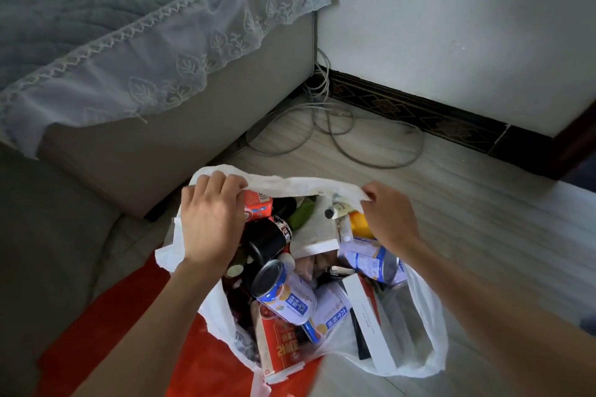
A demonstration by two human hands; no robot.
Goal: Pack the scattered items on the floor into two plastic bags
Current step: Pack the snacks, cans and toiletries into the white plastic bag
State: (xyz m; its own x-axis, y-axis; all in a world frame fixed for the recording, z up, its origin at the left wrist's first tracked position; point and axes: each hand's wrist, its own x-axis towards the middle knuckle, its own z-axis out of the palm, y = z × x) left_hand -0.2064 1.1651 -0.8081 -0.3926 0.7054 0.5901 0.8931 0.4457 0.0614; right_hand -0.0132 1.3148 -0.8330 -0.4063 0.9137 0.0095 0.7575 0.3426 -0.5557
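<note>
I hold white plastic bag [419, 348] by far rim: left hand [209, 219] fingers clenched on left end, right hand [387, 216] pinching right end. Rim runs left-right between hands; cans, boxes lie inside, nearer me. Red bag [129, 332] flat underneath, near left.

Home bedroom, as far as I can read it from here. Bed [80, 10] at upper left under a quilted grey-green cover; lace-trimmed skirt [180, 51] hangs over its pale base. Pale wood-look plank floor [467, 209]. White plastered wall [451, 26] with dark patterned skirting tile [419, 113]. Loose grey cables [338, 132] tangled in the corner beside the bed.
</note>
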